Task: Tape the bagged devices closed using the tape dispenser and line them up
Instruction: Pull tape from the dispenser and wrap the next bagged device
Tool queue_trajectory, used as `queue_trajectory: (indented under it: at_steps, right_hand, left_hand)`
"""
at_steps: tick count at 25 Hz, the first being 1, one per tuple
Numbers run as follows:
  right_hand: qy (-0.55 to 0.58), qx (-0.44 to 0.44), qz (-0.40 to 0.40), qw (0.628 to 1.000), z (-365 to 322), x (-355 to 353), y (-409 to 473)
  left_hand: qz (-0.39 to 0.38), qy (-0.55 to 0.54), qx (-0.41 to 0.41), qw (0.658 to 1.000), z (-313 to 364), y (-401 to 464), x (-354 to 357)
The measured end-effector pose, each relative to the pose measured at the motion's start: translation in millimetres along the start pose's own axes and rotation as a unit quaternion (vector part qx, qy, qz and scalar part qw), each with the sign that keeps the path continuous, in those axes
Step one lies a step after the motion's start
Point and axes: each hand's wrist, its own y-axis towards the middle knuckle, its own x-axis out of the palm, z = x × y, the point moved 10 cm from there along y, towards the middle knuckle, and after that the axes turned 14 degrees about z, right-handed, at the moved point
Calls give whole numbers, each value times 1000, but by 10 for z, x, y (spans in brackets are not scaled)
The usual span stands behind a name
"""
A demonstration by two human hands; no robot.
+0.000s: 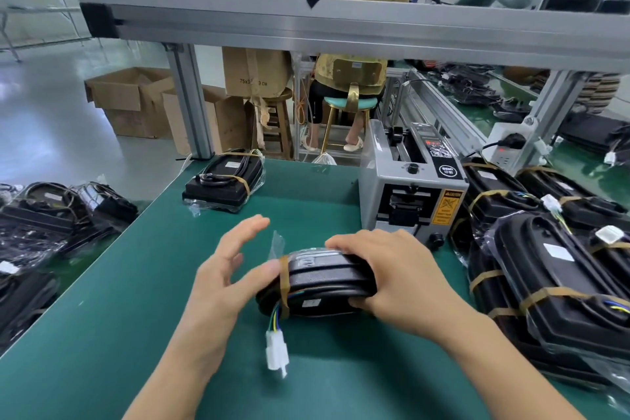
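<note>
Bagged device lies crosswise on the desk, right hand holding it, left hand open at the loose flap.

We grip the bagged device at its right end, our right hand curled around it; its long axis runs left to right on the desk. Our left hand hovers open, fingers straight, nearest the upright bag flap. The tape dispenser sits just behind, closer to our right hand.
</note>
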Motion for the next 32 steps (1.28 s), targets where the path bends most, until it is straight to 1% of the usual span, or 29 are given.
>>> queue_trajectory:
  at_steps: [1, 2, 4, 6, 8, 10, 12, 14, 15, 16, 18, 19, 20, 21, 22, 23, 24, 25, 27, 28, 29, 31, 32]
  right_hand:
    - [-12, -16, -2, 1000, -41, 32, 17]
    - [-16, -27, -6, 999, -68, 57, 24]
    - [5, -26, -24, 999, -80, 61, 32]
    - [64, -5, -39, 997, -80, 23, 67]
    - [125, 19, -13, 992, -99, -42, 148]
    - [166, 42, 14, 985, -136, -50, 234]
    - [203, 74, 13, 976, -167, 9, 287]
    - [206, 112, 8, 972, -129, 55, 316]
    - [201, 134, 3, 970, -90, 70, 331]
    - [198, 158, -8, 967, -55, 91, 346]
    - [209, 207, -44, 955, -11, 159, 368]
    - [224, 228, -64, 945, -11, 195, 369]
    - [238, 241, -73, 938, 0, 208, 360]
    - [246, 252, -59, 934, 54, 179, 348]
    - [247, 267, -17, 931, 185, 93, 330]
    - [240, 292, 46, 925, 387, -28, 288]
    - [236, 330, 112, 907, 640, -137, 193]
    - [240, 378, 167, 878, 911, -207, 51]
    - [262, 483, 238, 801, 1372, -185, -277]
    - [269, 526, 256, 765, 1531, -108, -414]
    - [271, 557, 269, 738, 1634, -26, -505]
    - [275, 589, 290, 702, 1718, 94, -548]
    - [280, 594, 300, 691, 1729, 129, -529]
  left_hand:
    - [-16, 35, 22, 999, 60, -15, 87]
    - [-24, 47, 20, 998, 70, -33, 169]
    - [-6, 15, -15, 1000, 39, -48, 248]
    - [36, -10, -42, 998, -15, -36, 228]
    - [62, -30, -51, 996, -23, -28, 195]
    - [63, -51, -52, 995, 1, -20, 214]
    - [59, -57, -52, 995, 12, -8, 240]
    - [50, -60, -53, 996, 4, -15, 237]
    - [30, -61, -43, 997, 11, -36, 243]
    - [-6, -50, -16, 999, 44, -78, 262]
    - [-91, 25, 65, 993, 109, -186, 323]
    - [-112, 58, 97, 987, 117, -213, 324]
    - [-113, 76, 113, 984, 122, -219, 305]
    - [-99, 92, 128, 983, 127, -215, 265]
    - [-80, 106, 147, 980, 150, -217, 236]
    - [-62, 123, 167, 976, 178, -226, 214]
    - [-46, 134, 181, 973, 196, -242, 196]
    - [-29, 141, 188, 971, 203, -255, 182]
    - [5, 140, 191, 972, 200, -285, 154]
    - [18, 136, 188, 973, 197, -301, 151]
    - [26, 133, 186, 973, 199, -319, 154]
    - [35, 134, 189, 972, 210, -351, 167]
    - [35, 137, 191, 971, 212, -364, 169]
